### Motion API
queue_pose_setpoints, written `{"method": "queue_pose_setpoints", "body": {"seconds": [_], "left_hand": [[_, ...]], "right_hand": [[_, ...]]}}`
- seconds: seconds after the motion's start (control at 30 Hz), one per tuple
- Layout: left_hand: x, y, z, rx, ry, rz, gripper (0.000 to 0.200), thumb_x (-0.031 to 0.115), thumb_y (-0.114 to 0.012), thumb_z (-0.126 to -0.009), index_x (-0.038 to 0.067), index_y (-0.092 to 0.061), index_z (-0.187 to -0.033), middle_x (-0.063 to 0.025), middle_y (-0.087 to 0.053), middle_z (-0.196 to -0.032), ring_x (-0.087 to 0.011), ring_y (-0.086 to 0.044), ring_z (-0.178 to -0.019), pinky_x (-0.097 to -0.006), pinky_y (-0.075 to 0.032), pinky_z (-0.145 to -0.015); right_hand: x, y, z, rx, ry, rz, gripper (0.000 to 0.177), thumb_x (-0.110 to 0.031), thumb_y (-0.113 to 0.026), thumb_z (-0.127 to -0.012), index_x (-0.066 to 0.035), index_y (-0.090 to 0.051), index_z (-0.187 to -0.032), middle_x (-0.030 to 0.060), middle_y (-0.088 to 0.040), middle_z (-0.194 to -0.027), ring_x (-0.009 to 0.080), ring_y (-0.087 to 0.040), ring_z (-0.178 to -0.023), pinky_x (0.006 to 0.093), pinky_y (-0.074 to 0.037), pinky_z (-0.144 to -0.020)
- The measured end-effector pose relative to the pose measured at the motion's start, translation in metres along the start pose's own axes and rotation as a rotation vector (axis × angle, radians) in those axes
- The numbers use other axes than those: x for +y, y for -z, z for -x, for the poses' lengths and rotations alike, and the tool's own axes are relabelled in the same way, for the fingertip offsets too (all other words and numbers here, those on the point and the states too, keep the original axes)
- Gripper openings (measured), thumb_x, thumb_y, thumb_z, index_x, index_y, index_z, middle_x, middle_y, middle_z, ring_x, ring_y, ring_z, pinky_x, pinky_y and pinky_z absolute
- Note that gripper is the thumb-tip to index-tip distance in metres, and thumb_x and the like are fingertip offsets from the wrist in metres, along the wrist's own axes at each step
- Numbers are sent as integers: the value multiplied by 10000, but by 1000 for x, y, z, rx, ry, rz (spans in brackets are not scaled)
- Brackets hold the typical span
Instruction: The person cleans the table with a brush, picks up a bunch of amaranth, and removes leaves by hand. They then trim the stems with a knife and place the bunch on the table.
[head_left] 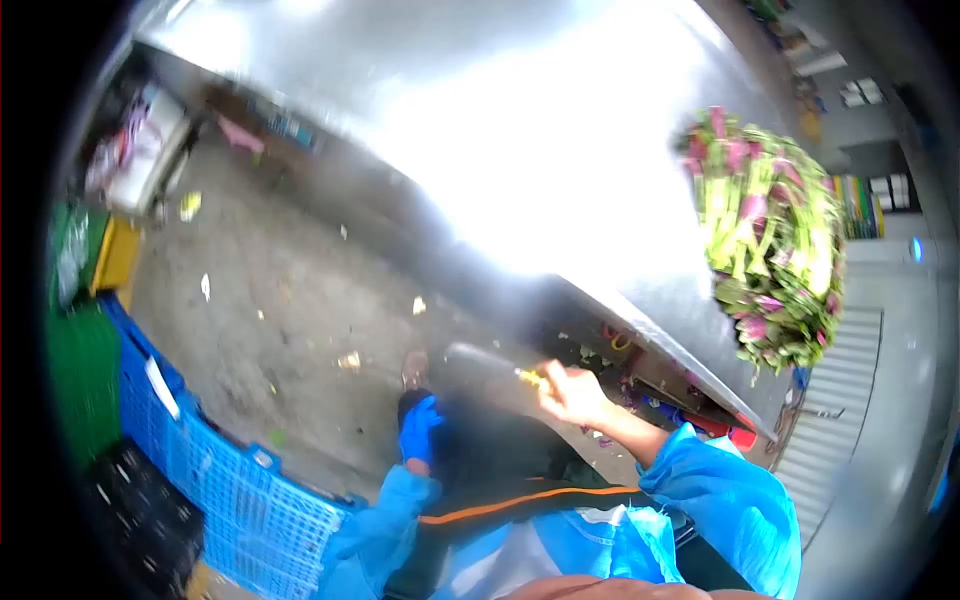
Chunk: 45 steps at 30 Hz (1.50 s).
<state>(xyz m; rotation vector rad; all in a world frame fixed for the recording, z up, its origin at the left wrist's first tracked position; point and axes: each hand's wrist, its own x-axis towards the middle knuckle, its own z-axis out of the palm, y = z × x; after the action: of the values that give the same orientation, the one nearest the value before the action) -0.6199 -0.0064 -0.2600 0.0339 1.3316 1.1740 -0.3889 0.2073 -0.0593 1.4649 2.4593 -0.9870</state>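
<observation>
Tabletop: you have open room across the broad shiny steel table (520,150), up to the heaped green-and-pink flower stems (770,240) at right.
Left side: the blue plastic lattice crate (230,490) blocks your reach.

Two hands (left hand (420,430), right hand (572,392)), one steel table (500,120), one flower heap (770,240), one blue crate (230,490).

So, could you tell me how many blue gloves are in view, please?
1: on the left hand, lower centre; the right hand is bare. Others may be hidden in the blur.
</observation>
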Motion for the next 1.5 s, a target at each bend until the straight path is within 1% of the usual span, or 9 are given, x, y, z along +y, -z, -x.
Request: {"method": "queue_pose_setpoints", "body": {"seconds": [0.07, 0.37, 0.43, 0.6, 0.8, 0.97, 1.07, 1.17, 1.5], "left_hand": [[60, 6, 10, -39, -78, -24, 347, 232, -477, -991, 31, -578, -1254, -71, -604, -1132, -165, -582, -973, -302, -501, -846], [306, -136, 70, -372, -352, -345, 354, 190, -455, -990, 7, -552, -1277, -87, -581, -1249, -184, -579, -1013, -322, -475, -915], [332, -188, 73, -522, -286, -351, 341, 180, -478, -980, 10, -563, -1263, -99, -585, -1243, -201, -585, -1039, -329, -472, -928], [310, -284, -13, -981, -714, -935, 485, 305, -285, -1043, 22, -375, -1428, -100, -457, -1420, -199, -516, -1187, -335, -428, -997], [256, -468, -61, -1131, -491, -511, 420, 286, -328, -1030, 43, -481, -1336, -89, -500, -1381, -185, -486, -1232, -345, -295, -1104], [232, -543, -134, -1319, -556, -1054, 369, 264, -456, -944, 90, -541, -1259, -69, -593, -1234, -204, -521, -1189, -471, -190, -1152], [187, -549, -176, -1158, 110, -305, 433, 350, -440, -942, 115, -521, -1297, -50, -587, -1260, -191, -526, -1188, -457, -248, -1085], [235, -590, -119, -821, 647, -137, 572, 584, -368, -968, 163, -496, -1334, -36, -599, -1224, -196, -568, -1123, -379, -476, -876], [216, -618, -162, -901, 402, -562, 410, 410, -587, -941, 71, -608, -1171, -72, -656, -958, -166, -637, -809, -328, -518, -704]], "right_hand": [[-26, 38, 16, 198, 230, 110, 371, -190, -629, -791, -57, -510, -1117, 116, -615, -699, 297, -645, -634, 386, -524, -572], [29, 136, 32, 734, -361, 87, 323, -252, -571, -872, -83, -489, -1136, 190, -626, -737, 403, -619, -689, 509, -471, -606], [46, 140, 39, 753, -401, 110, 301, -237, -568, -872, -80, -495, -1118, 194, -626, -752, 404, -613, -703, 511, -464, -613], [83, 149, 40, 700, -474, 210, 336, -245, -642, -823, -75, -530, -1091, 175, -599, -912, 369, -580, -846, 480, -468, -706], [98, 244, 25, 1042, -532, 255, 515, -227, -713, -774, 37, -511, -1167, 182, -539, -972, 354, -535, -910, 438, -469, -739], [149, 266, -18, 900, -858, 70, 395, -360, -692, -798, -31, -500, -903, 166, -616, -763, 343, -645, -678, 440, -520, -563], [155, 253, -35, 815, -845, 18, 377, -382, -687, -803, -46, -537, -885, 154, -624, -800, 317, -656, -645, 421, -526, -532], [150, 245, -44, 818, -789, 115, 381, -400, -695, -794, -52, -572, -888, 137, -605, -868, 290, -660, -675, 410, -530, -543], [163, 267, -56, 712, -858, -220, 526, -526, -617, -798, -2, -647, -801, 195, -656, -896, 357, -661, -734, 445, -537, -635]]}}
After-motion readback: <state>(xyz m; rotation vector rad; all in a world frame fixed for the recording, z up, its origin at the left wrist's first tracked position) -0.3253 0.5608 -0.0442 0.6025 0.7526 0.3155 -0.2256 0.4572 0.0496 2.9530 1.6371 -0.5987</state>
